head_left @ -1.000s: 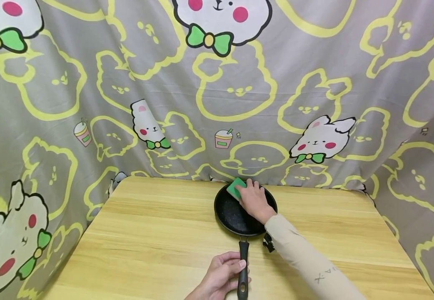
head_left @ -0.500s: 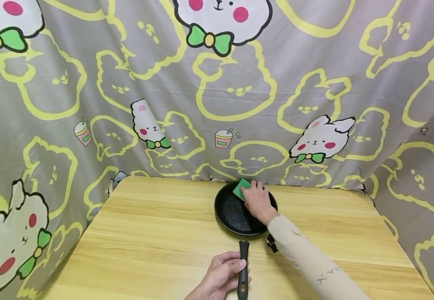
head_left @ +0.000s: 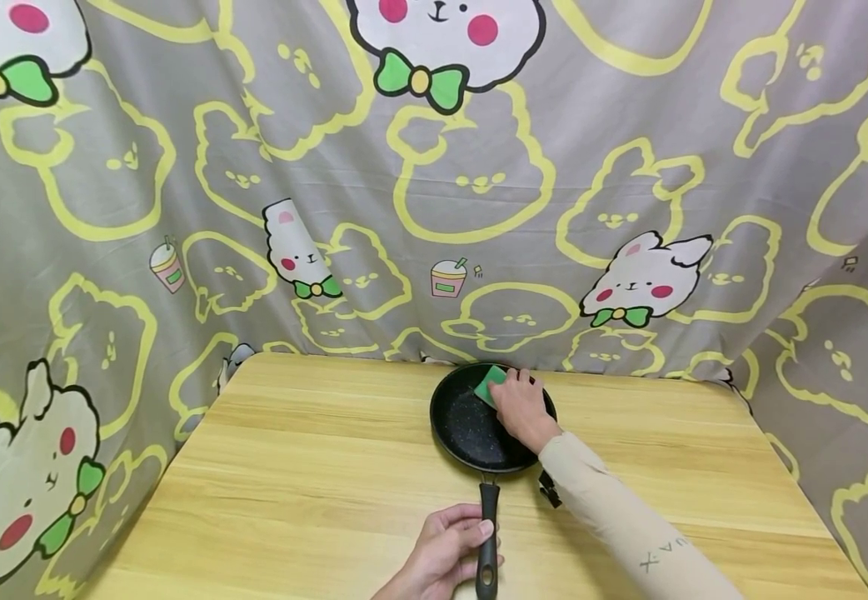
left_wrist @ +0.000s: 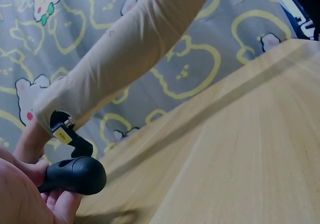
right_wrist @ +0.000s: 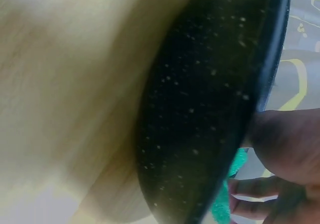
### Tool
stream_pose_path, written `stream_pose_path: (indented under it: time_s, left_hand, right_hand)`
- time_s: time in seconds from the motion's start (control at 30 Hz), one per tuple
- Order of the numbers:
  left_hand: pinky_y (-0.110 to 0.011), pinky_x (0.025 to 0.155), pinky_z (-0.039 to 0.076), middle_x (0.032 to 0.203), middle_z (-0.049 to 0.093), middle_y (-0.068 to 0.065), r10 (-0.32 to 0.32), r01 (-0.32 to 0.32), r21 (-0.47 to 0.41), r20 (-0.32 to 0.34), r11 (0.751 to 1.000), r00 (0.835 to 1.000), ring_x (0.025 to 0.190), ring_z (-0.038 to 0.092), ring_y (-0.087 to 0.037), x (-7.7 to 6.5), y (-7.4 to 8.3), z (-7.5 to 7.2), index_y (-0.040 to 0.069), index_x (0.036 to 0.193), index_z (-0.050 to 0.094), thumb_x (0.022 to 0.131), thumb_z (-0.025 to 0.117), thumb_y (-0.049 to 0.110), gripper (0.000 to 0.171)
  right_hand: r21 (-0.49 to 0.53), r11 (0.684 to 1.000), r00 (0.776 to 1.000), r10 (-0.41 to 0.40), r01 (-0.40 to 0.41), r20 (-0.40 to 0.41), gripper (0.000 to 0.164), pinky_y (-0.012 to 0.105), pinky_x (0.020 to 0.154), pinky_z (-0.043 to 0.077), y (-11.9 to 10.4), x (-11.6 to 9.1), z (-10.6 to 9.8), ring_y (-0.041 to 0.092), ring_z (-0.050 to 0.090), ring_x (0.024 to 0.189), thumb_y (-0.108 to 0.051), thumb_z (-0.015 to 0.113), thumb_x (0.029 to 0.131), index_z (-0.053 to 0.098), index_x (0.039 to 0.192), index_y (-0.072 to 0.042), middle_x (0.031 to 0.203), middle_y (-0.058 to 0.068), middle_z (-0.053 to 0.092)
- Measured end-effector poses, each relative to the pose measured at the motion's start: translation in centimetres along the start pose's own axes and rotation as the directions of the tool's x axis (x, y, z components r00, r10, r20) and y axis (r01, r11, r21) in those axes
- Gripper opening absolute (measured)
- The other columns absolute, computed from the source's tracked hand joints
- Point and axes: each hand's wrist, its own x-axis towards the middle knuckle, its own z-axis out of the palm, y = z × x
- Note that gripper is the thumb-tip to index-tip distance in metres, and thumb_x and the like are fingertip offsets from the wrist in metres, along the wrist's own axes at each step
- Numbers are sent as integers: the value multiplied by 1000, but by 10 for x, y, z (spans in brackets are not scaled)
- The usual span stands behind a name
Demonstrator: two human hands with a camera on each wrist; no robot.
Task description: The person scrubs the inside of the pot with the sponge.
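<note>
A black frying pan [head_left: 471, 433] with a speckled surface is at the far middle of the table, its handle [head_left: 487, 533] pointing toward me. My left hand [head_left: 445, 552] grips that handle, thumb on top and fingers beneath; in the left wrist view the handle end [left_wrist: 82, 175] is above the tabletop. My right hand [head_left: 521, 410] holds a green sponge [head_left: 490, 387] against the inside of the pan, near its far right part. In the right wrist view the pan's speckled outer side [right_wrist: 192, 109] hides much of the sponge [right_wrist: 221, 204].
The wooden table [head_left: 314, 467] stretches to both sides of the pan. A patterned curtain [head_left: 359, 183] hangs right behind its far edge and along both sides. A black wrist mount [head_left: 550, 490] sits under the right sleeve, close to the pan's rim.
My right hand has slid the sponge rightward and slightly toward me inside the pan. The left hand and the handle stay where they were.
</note>
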Motion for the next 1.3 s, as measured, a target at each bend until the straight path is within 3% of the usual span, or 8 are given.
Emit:
stream_pose_path:
  time_s: [0.17, 0.53, 0.9, 1.17, 1.3]
  left_hand:
    - [-48, 79, 62, 90, 69, -8, 0, 0, -7, -1, 1000, 1000, 80, 65, -16, 0, 0, 2, -6, 116, 63, 93, 69, -3, 24]
    - [-48, 80, 62, 93, 68, -9, 2, -2, -8, 1, 1000, 1000, 81, 65, -17, 0, -1, 4, -6, 117, 62, 93, 69, -4, 25]
    - [-50, 82, 61, 93, 69, -8, -30, 30, 2, -8, 1000, 1000, 82, 65, -17, 1, 1, 2, -6, 119, 63, 93, 70, -1, 27]
    - [-51, 82, 61, 93, 68, -8, -31, 31, 0, -4, 1000, 999, 82, 65, -17, 1, 1, 1, -6, 119, 62, 94, 70, -1, 27]
    - [-51, 83, 61, 92, 68, -8, -27, 27, 0, -1, 1000, 1000, 82, 65, -17, 0, 1, 0, -6, 119, 62, 94, 69, -1, 26]
  right_hand:
    - [10, 1000, 999, -4, 4, 32, 26, 61, 75, 56, 4, -1, -2, 46, 59, 97, -22, 80, 89, 73, 112, -12, 103, 28, 62]
    - [195, 981, 994, -15, -6, 109, 30, 65, 75, 54, 19, -9, -4, 47, 59, 92, -15, 80, 87, 73, 116, -12, 102, 25, 63]
    - [258, 966, 983, -61, 14, 174, 29, 63, 76, 54, 23, -7, -7, 42, 59, 90, -11, 77, 90, 73, 118, -12, 101, 21, 64]
    - [308, 949, 973, -133, 70, 190, 33, 53, 71, 57, 28, -3, -5, 30, 59, 86, -2, 71, 90, 73, 123, -9, 97, 15, 65]
    - [318, 944, 969, -155, 89, 190, 37, 51, 76, 57, 29, -3, -4, 30, 60, 91, 0, 70, 89, 72, 125, -9, 101, 16, 67]
